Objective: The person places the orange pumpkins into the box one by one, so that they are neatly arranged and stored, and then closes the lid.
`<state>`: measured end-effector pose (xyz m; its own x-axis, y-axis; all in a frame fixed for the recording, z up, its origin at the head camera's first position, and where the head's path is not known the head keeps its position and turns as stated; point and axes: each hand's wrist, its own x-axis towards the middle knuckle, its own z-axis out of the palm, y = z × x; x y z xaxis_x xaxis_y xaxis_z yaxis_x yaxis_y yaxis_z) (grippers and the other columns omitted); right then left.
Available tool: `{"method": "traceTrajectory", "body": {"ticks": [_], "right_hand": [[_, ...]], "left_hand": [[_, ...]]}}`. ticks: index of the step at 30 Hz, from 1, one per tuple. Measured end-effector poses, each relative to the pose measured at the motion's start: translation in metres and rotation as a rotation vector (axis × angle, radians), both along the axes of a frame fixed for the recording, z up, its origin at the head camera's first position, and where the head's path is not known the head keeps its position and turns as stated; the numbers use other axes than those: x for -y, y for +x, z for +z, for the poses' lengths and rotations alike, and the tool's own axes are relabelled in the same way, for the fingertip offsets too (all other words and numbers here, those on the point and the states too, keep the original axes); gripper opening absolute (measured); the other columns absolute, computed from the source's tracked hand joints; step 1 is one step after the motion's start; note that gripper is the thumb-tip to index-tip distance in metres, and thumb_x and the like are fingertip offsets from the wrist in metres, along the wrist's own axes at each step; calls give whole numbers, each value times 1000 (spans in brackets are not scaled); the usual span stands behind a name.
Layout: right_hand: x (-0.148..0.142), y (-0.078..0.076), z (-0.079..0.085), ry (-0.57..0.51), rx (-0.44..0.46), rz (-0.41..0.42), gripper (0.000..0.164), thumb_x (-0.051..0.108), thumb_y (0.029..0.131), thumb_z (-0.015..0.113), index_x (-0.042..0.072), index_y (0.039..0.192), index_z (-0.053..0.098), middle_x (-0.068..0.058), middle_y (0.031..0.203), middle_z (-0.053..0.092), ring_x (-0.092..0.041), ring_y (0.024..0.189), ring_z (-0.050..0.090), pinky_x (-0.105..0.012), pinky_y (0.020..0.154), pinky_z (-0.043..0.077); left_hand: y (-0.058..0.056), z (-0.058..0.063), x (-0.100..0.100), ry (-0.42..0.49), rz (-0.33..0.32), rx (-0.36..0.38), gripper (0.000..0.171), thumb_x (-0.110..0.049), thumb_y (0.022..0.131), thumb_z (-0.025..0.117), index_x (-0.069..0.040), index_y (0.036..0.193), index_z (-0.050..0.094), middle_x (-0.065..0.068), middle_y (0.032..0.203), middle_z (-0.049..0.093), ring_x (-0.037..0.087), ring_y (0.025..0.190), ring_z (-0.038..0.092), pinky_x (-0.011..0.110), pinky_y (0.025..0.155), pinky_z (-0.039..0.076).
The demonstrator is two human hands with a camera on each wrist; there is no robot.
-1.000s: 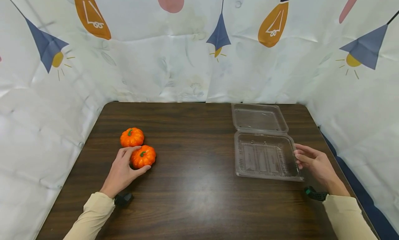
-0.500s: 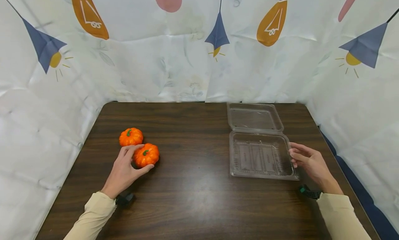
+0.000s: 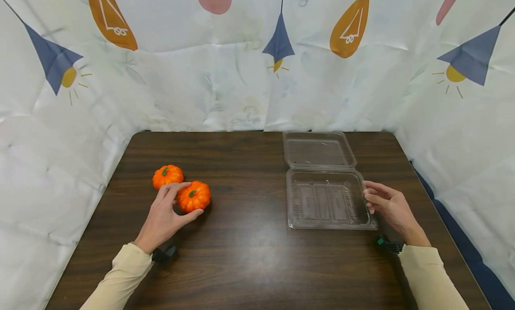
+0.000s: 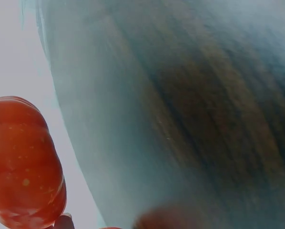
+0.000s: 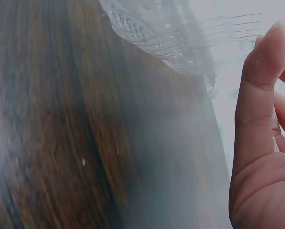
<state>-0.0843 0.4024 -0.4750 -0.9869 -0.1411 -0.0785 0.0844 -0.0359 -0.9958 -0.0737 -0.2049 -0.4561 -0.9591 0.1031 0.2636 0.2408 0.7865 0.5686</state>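
Note:
My left hand [image 3: 164,218] grips a small orange toy pumpkin [image 3: 195,196] between the thumb on its near side and the fingers at its far side. In the left wrist view this pumpkin [image 4: 24,164] fills the left edge, glossy and ribbed. A second pumpkin [image 3: 167,175] with a green stem sits just behind, partly covered by my fingers. On the right, a clear plastic clamshell container [image 3: 325,203] lies with its lid [image 3: 319,150] folded back away from me. My right hand [image 3: 393,210] pinches the right rim of the base, thumb uppermost.
Everything is on a dark wood-grain table [image 3: 249,256]. Its far edge meets a white curtain [image 3: 225,91] printed with lamps and bulbs, which also runs along both sides. A dark blue cloth [image 3: 462,238] shows beyond the table's right edge.
My right hand and the container have slid left across the table. My left hand has carried the nearer pumpkin a little right and away from me, opening a gap from the other pumpkin.

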Motion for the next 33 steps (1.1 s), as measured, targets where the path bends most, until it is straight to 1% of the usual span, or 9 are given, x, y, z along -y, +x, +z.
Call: {"method": "traceTrajectory", "body": {"ticks": [3, 5, 11, 18, 22, 26, 29, 33], "right_hand": [[3, -1, -1, -9, -5, 2, 39, 1, 102, 60, 4, 141, 58, 6, 103, 75, -8, 74, 68, -23, 59, 57], [5, -2, -2, -9, -7, 3, 40, 1, 102, 61, 3, 141, 58, 7, 103, 75, -7, 74, 68, -23, 59, 57], [13, -5, -5, -11, -15, -3, 39, 2, 102, 61, 2, 141, 58, 7, 101, 74, -6, 73, 69, -21, 59, 57], [23, -11, -6, 18, -23, 11, 42, 2, 102, 62, -3, 142, 55, 7, 101, 74, -6, 72, 67, -22, 58, 58], [28, -14, -7, 41, -21, 17, 42, 3, 102, 62, -4, 143, 53, 6, 100, 73, -7, 72, 66, -22, 59, 58], [32, -16, -7, 42, -14, 22, 43, 4, 102, 62, -5, 143, 52, 7, 100, 73, -7, 72, 66, -23, 58, 58], [36, -17, -7, 39, -16, 31, 43, 3, 102, 62, -5, 144, 52, 7, 100, 73, -6, 72, 67, -23, 58, 58], [41, -19, -7, 41, -19, 49, 44, 4, 102, 62, -6, 144, 51, 7, 101, 73, -6, 73, 67, -23, 59, 59]], "left_hand": [[-1, 3, -3, 6, -7, -2, 71, -37, 76, 93, -17, 136, 60, 11, 126, 54, 22, 96, 58, 38, 79, 57], [-2, 4, -5, 12, -11, 1, 71, -37, 76, 93, -17, 136, 60, 11, 125, 54, 23, 95, 59, 39, 79, 58], [-6, 7, -11, 27, -28, 5, 72, -38, 77, 93, -18, 137, 60, 10, 126, 53, 21, 92, 61, 36, 79, 57], [-10, 11, -19, 41, -53, 0, 72, -37, 77, 93, -18, 137, 59, 10, 127, 53, 21, 95, 62, 42, 81, 59], [-12, 11, -23, 51, -58, -6, 72, -36, 76, 93, -17, 137, 60, 10, 127, 53, 22, 98, 62, 42, 83, 59], [-13, 12, -27, 56, -62, -5, 72, -36, 76, 93, -16, 137, 60, 11, 128, 53, 22, 101, 60, 43, 84, 59], [-14, 12, -30, 58, -68, 2, 72, -36, 76, 93, -16, 137, 60, 11, 128, 53, 21, 99, 60, 44, 83, 59], [-16, 14, -34, 67, -71, 5, 73, -38, 76, 93, -18, 137, 60, 10, 128, 53, 20, 94, 62, 40, 83, 58]]}}
